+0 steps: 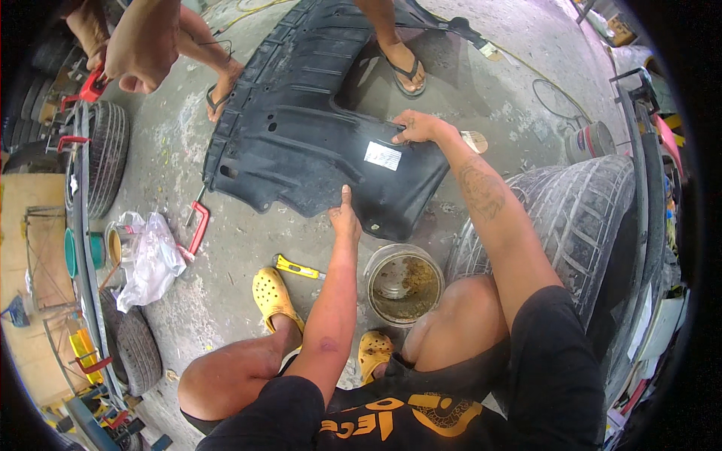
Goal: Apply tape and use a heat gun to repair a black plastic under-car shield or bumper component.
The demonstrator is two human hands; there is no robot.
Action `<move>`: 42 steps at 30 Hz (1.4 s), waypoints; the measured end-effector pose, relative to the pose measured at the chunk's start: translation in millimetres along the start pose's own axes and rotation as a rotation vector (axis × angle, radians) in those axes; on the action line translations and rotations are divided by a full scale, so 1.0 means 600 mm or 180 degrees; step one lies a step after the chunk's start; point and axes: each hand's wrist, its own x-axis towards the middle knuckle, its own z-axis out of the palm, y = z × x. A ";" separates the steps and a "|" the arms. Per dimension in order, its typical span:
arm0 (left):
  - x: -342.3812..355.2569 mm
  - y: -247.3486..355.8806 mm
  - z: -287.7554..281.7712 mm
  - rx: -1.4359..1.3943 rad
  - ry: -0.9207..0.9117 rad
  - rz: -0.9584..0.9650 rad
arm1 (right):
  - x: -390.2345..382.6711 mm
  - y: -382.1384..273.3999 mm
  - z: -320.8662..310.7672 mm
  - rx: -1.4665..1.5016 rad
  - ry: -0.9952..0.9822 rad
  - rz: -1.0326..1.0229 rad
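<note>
A large black plastic underbody shield (301, 143), ribbed along its far side and cut out at its right, is held up in front of me. My left hand (345, 219) is closed on its near edge, the thumb lying on top. On the right, my right hand (416, 128) pinches the edge beside the cut-out; its underside fingers are hidden. Between my hands a white label (382, 156) sticks to the shield. Below the shield stands a bucket (371, 268) with brownish residue inside. A yellow utility knife (298, 267) lies on the floor near my left forearm.
Another person's hands (141, 46) are at upper left, one at a red clamp (93, 86); that person's sandaled foot (404, 68) is by the cut-out. A tyre (549, 218) stands right. A red C-clamp (199, 228), plastic bag (153, 259) and metal rail (92, 293) lie left.
</note>
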 end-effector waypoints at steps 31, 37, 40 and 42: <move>-0.017 0.014 0.013 0.0098 0.0232 -0.0019 | 0.019 0.019 0.028 0.0254 0.0059 0.0188; -0.007 0.024 0.004 0.0227 0.0321 -0.0355 | 0.028 0.004 0.030 0.0346 0.0097 0.0086; -0.016 0.022 0.017 0.0182 0.0361 -0.0314 | 0.033 0.021 0.034 0.0329 0.0067 0.0123; -0.029 0.017 0.028 0.0268 0.0369 -0.0260 | 0.031 0.040 0.040 0.0568 0.0202 0.0124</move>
